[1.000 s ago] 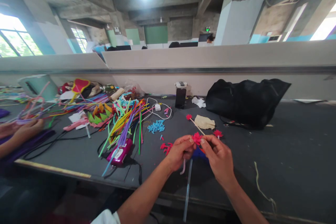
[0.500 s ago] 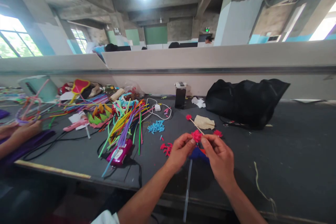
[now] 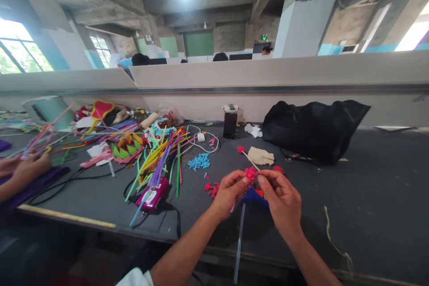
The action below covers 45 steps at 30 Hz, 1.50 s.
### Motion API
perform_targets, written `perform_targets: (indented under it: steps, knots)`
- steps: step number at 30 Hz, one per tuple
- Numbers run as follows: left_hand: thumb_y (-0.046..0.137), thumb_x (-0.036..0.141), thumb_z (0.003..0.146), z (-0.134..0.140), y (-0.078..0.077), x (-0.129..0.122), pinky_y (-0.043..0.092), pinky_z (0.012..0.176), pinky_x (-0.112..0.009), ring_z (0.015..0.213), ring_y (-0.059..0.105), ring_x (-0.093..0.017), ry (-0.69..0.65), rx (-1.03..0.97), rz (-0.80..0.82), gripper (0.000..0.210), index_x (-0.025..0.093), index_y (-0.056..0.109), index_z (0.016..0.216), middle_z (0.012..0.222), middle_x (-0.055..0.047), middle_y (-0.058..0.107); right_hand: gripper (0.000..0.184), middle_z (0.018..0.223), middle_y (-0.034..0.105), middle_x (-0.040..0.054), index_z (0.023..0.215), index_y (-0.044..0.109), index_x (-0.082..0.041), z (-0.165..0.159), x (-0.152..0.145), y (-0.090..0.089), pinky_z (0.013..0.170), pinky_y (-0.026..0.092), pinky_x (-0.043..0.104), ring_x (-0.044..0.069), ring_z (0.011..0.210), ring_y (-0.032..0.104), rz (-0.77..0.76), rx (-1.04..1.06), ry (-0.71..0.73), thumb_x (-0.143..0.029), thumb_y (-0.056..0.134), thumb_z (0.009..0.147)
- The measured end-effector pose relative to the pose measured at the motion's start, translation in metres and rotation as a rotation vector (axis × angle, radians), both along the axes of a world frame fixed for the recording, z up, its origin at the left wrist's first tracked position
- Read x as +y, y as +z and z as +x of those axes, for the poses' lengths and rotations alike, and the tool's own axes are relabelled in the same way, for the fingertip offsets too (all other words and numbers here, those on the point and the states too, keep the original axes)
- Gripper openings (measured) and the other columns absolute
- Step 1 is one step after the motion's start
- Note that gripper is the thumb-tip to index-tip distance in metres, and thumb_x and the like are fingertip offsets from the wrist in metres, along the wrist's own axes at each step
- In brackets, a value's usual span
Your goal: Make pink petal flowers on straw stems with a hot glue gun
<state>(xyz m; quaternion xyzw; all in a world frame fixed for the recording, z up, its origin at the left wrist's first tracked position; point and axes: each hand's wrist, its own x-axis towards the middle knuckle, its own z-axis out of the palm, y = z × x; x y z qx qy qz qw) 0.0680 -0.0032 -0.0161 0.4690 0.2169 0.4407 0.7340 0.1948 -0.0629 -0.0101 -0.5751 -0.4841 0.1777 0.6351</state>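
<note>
A small pink fuzzy flower [image 3: 250, 174] is held up over the table between my hands. The fingers of my left hand [image 3: 231, 191] are closed on its left side. At its right edge, my right hand [image 3: 282, 196] has thumb and index finger together; both seem to touch a petal. Below the hands lies a blue glue gun [image 3: 253, 197] with an orange part, mostly hidden by my right hand. A clear glue stick [image 3: 240, 243] sticks out from it past the table edge. Loose pink fuzzy pieces [image 3: 212, 190] lie left of my left hand.
Blue fuzzy pieces [image 3: 199, 161], a bundle of coloured pipe cleaners [image 3: 161, 156] and a purple box-like device [image 3: 153, 196] lie to the left. A phone [image 3: 230, 125], a beige cloth [image 3: 260, 156] and a black bag [image 3: 308, 132] are behind. A co-worker's hands [image 3: 28, 172] hold a pipe-cleaner piece at far left.
My right hand has shifted slightly to the right, and the flower has turned a little so its petals show more. The co-worker's pipe-cleaner piece has tilted.
</note>
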Motion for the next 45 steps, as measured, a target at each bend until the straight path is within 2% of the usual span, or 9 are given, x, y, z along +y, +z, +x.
perform_targets:
  steps: [9,18,23,28,31,34,39,45]
  knots:
    - [0.074,0.042,0.075,-0.002,-0.002,0.002,0.021,0.049,-0.021,0.049,0.03,-0.006,-0.001,0.055,0.085,0.03,0.013,0.069,0.082,0.053,0.006,0.042,0.02,0.085,0.07,0.0021,0.094,0.068,-0.022,0.0,-0.001,0.0,0.067,0.051,0.027,0.016,0.072,0.065,0.056,-0.07,-0.043,-0.039,0.064,0.084]
    - [0.078,0.043,0.07,-0.004,-0.006,0.003,0.022,0.049,-0.022,0.05,0.033,-0.006,-0.027,0.074,0.073,0.033,0.013,0.069,0.08,0.054,0.005,0.045,0.018,0.07,0.065,-0.0016,0.083,0.066,-0.022,0.003,-0.004,0.007,0.053,0.045,0.023,0.012,0.057,0.057,0.014,-0.156,0.029,-0.039,0.058,0.087]
    - [0.081,0.044,0.066,-0.005,-0.005,0.004,0.016,0.045,-0.02,0.048,0.029,-0.005,-0.093,0.053,-0.016,0.037,0.013,0.064,0.076,0.054,0.006,0.042,0.021,0.07,0.065,-0.0003,0.085,0.067,-0.02,0.004,-0.003,0.006,0.05,0.043,0.022,0.012,0.056,0.055,-0.023,-0.081,0.078,-0.04,0.059,0.086]
    - [0.077,0.038,0.071,-0.006,0.0,0.004,0.011,0.041,-0.019,0.044,0.021,-0.004,-0.21,-0.043,-0.13,0.031,0.014,0.058,0.076,0.051,0.008,0.033,0.028,0.066,0.062,-0.0022,0.101,0.068,-0.021,0.004,0.001,-0.001,0.049,0.043,0.023,0.011,0.051,0.05,0.01,0.146,0.1,-0.043,0.06,0.086]
    - [0.074,0.037,0.074,-0.009,0.002,0.004,0.01,0.04,-0.019,0.042,0.021,-0.004,-0.266,-0.055,-0.163,0.028,0.014,0.058,0.077,0.05,0.008,0.033,0.029,0.064,0.059,-0.0034,0.103,0.068,-0.021,0.005,0.003,-0.004,0.049,0.042,0.022,0.01,0.05,0.049,0.03,0.206,0.097,-0.043,0.063,0.085]
    - [0.073,0.038,0.075,-0.01,0.002,0.005,0.01,0.04,-0.019,0.042,0.022,-0.004,-0.264,-0.041,-0.167,0.028,0.014,0.058,0.076,0.049,0.008,0.032,0.028,0.067,0.061,-0.0027,0.1,0.069,-0.021,0.005,0.002,-0.004,0.048,0.041,0.022,0.009,0.05,0.049,0.031,0.178,0.078,-0.042,0.065,0.083]
    - [0.074,0.038,0.074,-0.009,0.0,0.006,0.01,0.042,-0.019,0.043,0.021,-0.004,-0.235,-0.022,-0.155,0.028,0.014,0.058,0.077,0.051,0.008,0.03,0.024,0.077,0.068,0.0009,0.097,0.069,-0.021,0.003,0.0,-0.001,0.05,0.043,0.022,0.012,0.058,0.057,0.027,0.089,0.067,-0.041,0.065,0.083]
    - [0.073,0.038,0.075,-0.008,-0.001,0.005,0.011,0.043,-0.02,0.045,0.02,-0.004,-0.237,0.018,-0.1,0.027,0.014,0.061,0.08,0.053,0.008,0.029,0.02,0.08,0.07,0.0005,0.093,0.07,-0.023,0.003,-0.002,0.004,0.053,0.046,0.023,0.013,0.061,0.061,0.014,-0.036,0.062,-0.04,0.062,0.085]
